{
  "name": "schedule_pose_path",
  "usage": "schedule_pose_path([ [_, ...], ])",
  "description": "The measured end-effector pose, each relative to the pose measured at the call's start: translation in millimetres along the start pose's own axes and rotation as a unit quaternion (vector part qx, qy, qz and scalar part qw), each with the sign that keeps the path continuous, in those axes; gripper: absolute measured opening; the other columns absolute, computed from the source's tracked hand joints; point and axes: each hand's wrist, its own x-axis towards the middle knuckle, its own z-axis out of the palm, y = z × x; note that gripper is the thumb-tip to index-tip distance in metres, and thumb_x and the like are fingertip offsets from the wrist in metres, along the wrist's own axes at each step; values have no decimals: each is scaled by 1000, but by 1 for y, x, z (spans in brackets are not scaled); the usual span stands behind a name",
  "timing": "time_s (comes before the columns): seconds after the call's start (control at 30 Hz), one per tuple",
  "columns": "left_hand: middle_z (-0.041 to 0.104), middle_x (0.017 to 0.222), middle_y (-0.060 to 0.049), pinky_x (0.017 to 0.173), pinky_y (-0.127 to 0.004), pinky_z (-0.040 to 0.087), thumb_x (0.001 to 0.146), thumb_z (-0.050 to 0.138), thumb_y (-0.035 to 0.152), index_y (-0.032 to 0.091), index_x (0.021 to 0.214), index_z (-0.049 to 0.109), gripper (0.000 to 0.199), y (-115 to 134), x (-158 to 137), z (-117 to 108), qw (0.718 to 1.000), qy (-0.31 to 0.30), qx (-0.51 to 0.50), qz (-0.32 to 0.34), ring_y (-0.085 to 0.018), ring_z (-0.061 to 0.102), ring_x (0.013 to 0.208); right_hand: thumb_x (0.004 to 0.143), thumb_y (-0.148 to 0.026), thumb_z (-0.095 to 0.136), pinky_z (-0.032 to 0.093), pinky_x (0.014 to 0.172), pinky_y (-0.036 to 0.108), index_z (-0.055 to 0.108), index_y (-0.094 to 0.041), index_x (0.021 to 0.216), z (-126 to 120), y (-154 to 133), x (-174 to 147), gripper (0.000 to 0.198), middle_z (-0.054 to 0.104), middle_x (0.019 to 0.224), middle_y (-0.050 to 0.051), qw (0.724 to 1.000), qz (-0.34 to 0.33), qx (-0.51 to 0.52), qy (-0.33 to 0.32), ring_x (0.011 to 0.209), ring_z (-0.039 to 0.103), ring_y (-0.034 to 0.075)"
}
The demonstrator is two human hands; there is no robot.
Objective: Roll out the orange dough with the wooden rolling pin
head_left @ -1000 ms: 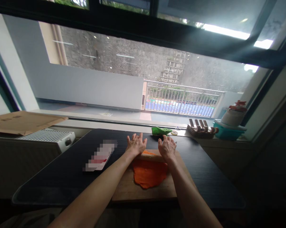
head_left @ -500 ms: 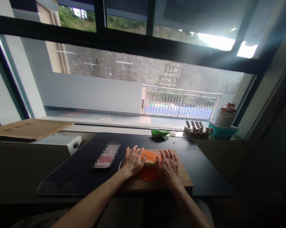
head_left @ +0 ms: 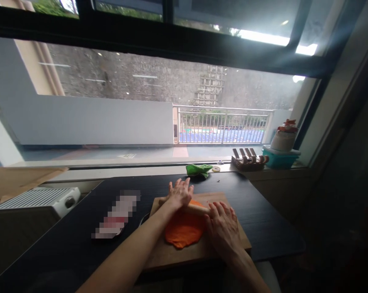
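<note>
A pale wooden rolling pin (head_left: 196,209) lies across a flat sheet of orange dough (head_left: 184,231) on a wooden board (head_left: 207,251). My left hand (head_left: 180,193) rests on the pin's left part, its fingers stretched out over the far side. My right hand (head_left: 223,221) presses on the right end with outstretched fingers, open rather than wrapped around it. The pin slants, its left end farther from me. Part of the dough shows beyond the pin, and a larger part lies on the near side with an uneven edge.
Left of the board, a blurred-out flat item (head_left: 118,215) lies on the dark table (head_left: 271,224). A green cloth (head_left: 198,170) is at the table's far edge. Along the windowsill stand a brown rack (head_left: 249,160) and a teal box (head_left: 281,158). A radiator (head_left: 46,199) is at left.
Both hands have changed position on the rolling pin; the left reaches farther forward and the pin is now slanted. More dough shows on the near side. The view has shifted.
</note>
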Motion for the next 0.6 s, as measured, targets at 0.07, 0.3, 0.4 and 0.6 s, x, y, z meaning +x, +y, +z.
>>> schedule_pose_path([
  [0.07, 43, 143, -9, 106, -60, 21, 94, 20, 41, 21, 142, 33, 53, 1, 10, -1, 999, -32, 6, -12, -27, 28, 136, 92, -33, 36, 17, 110, 45, 51, -25, 127, -1, 3, 4, 40, 51, 134, 4, 1000, -4, 12, -1, 131, 34, 25],
  [0.3, 48, 140, -7, 111, -50, 18, 95, 23, 37, 20, 135, 44, 49, -9, -40, -6, 1000, 19, 12, 6, -24, 34, 134, 94, -36, 27, 6, 114, 45, 45, -16, 135, -8, -7, -28, 48, 40, 143, 8, 998, -63, 30, -3, 138, 24, 23],
  [0.4, 51, 137, -5, 113, -43, 19, 94, 25, 34, 20, 132, 49, 47, -26, -76, -10, 997, 56, 2, 44, -21, 36, 132, 95, -43, 24, 7, 114, 39, 45, -10, 135, -9, -20, -38, 56, 38, 144, 11, 997, -72, 40, -14, 139, 21, 22],
  [0.6, 64, 118, -5, 108, -56, 22, 92, 36, 34, 24, 117, 60, 36, -56, -127, -13, 988, 133, 23, 67, -25, 49, 120, 95, -50, 22, 11, 112, 46, 49, -22, 132, 0, -36, 29, 54, 44, 141, 5, 992, -47, 71, -90, 139, 21, 26],
])
